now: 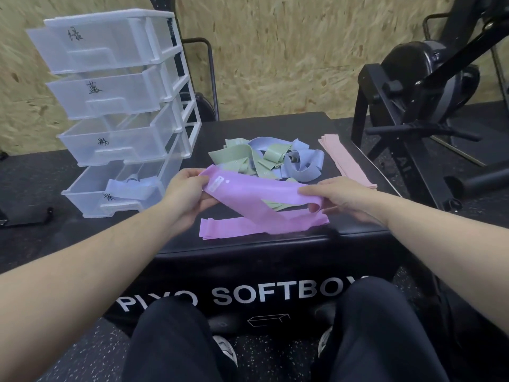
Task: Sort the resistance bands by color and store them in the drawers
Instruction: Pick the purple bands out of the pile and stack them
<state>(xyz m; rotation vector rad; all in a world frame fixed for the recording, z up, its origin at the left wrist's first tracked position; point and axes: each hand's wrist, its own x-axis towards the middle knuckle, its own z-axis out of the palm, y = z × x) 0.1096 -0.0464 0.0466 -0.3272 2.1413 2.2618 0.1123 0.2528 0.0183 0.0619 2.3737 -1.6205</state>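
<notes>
left hand (190,193) and right hand (340,198) each pinch an end of the purple band (256,199), fingers curled round it.

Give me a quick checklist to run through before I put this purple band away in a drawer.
1. Purple resistance band held at both ends by left hand and right hand: ok.
2. Band folded flat: not ok, it is twisted.
3. Second purple band on the black soft box collected: not ok.
4. Translucent plastic drawers pulled open: ok.
5. Which drawer is for purple: cannot tell, the handwritten labels are unreadable.
6. Bottom drawer free: not ok, it holds a blue band.
</notes>
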